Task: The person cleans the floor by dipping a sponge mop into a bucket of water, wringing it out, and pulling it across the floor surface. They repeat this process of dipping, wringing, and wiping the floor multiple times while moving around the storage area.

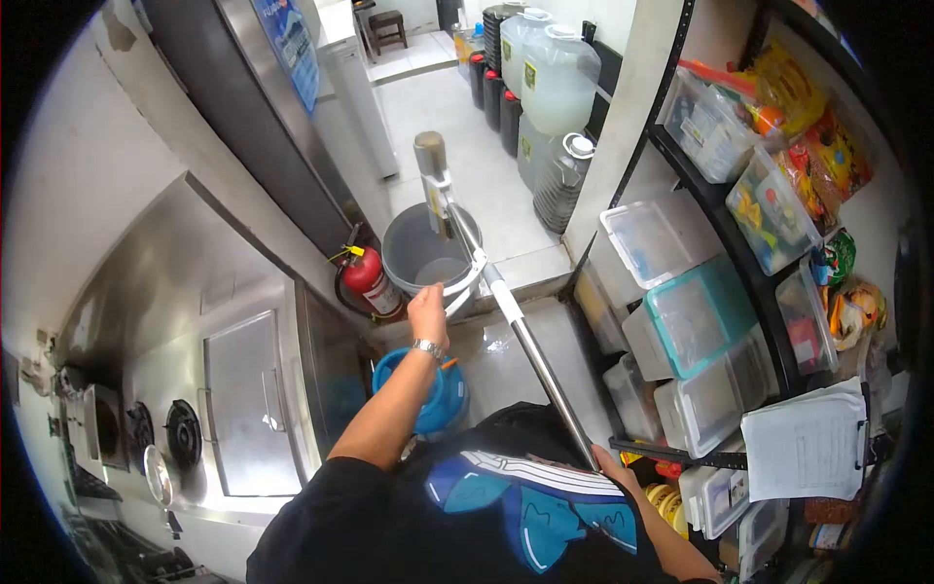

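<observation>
A sponge mop with a metal pole [538, 357] slants across the middle of the view. Its head [430, 156] is up over the grey bucket [393, 255]. My left hand [427, 316], with a metal watch at the wrist, is closed around the mop's white lever [467, 284] near the bucket's front rim. Low on the right, my right hand [611, 467] wraps the near end of the pole beside my body; its fingers are partly hidden. Beneath my left forearm stands a blue tank [449, 394].
A red fire extinguisher [372, 277] stands left of the bucket, by steel kitchen equipment [248, 389]. On the right, a black shelf rack [715, 200] holds plastic boxes and packets. Large water containers [559, 83] line the wall ahead. A floor step [530, 282] runs beside the bucket.
</observation>
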The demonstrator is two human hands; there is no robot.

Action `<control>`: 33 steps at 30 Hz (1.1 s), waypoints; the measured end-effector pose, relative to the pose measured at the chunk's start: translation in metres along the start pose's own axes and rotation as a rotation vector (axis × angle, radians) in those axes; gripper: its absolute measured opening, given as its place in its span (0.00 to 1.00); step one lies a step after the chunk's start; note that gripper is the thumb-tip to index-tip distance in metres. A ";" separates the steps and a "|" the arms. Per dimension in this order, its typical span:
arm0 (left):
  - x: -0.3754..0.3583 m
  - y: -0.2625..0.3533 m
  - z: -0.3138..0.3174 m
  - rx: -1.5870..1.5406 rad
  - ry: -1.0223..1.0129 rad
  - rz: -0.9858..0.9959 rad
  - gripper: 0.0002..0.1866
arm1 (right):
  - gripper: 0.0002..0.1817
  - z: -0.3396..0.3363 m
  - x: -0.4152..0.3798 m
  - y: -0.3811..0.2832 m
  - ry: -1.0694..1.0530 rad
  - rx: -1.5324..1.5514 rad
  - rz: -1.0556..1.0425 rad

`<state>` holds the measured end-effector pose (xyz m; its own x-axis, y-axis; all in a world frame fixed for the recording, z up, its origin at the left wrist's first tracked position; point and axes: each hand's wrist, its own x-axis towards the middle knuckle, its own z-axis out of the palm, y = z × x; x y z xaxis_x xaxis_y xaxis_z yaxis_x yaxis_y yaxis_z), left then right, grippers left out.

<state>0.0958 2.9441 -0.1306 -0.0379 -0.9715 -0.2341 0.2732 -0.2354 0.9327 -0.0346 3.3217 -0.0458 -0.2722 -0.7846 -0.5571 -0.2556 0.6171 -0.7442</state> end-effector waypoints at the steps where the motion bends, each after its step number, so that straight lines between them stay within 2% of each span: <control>1: 0.001 0.001 0.001 -0.020 0.009 0.005 0.11 | 0.26 0.000 0.000 -0.007 0.005 -0.026 0.004; 5: -0.001 0.008 0.000 0.013 -0.032 -0.014 0.12 | 0.28 -0.001 0.000 -0.025 0.006 -0.040 0.111; 11: -0.001 0.010 0.003 -0.042 -0.036 0.018 0.12 | 0.32 -0.001 0.000 -0.006 0.047 -0.046 -0.039; 14: -0.002 0.013 0.004 -0.030 -0.060 0.020 0.12 | 0.28 -0.003 -0.007 -0.024 0.067 0.044 -0.109; 20: -0.001 0.011 0.007 -0.020 -0.052 0.039 0.13 | 0.26 -0.002 -0.008 -0.024 0.080 0.010 -0.151; 25: -0.003 0.016 0.008 -0.005 -0.046 0.007 0.13 | 0.26 0.002 0.000 -0.008 0.052 0.083 -0.089; 27: 0.013 0.008 0.003 0.073 -0.041 0.119 0.13 | 0.27 -0.006 -0.006 -0.029 0.045 0.052 -0.125; 29: 0.029 0.015 0.004 0.161 -0.039 0.221 0.14 | 0.32 -0.011 -0.001 -0.009 0.014 0.108 -0.167; 30: 0.044 0.019 0.002 0.247 -0.079 0.337 0.15 | 0.34 -0.012 0.003 0.003 0.000 0.141 -0.187; 31: 0.057 0.027 0.005 0.355 -0.079 0.415 0.17 | 0.35 -0.013 0.004 0.009 -0.063 0.313 -0.118; 33: 0.084 0.032 0.012 0.412 -0.064 0.415 0.19 | 0.35 -0.017 -0.003 0.001 -0.080 0.334 -0.177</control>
<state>0.0899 2.8542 -0.1171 -0.0693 -0.9814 0.1789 -0.1184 0.1862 0.9754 -0.0494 3.3258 -0.0382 -0.1748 -0.8874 -0.4266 0.0272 0.4288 -0.9030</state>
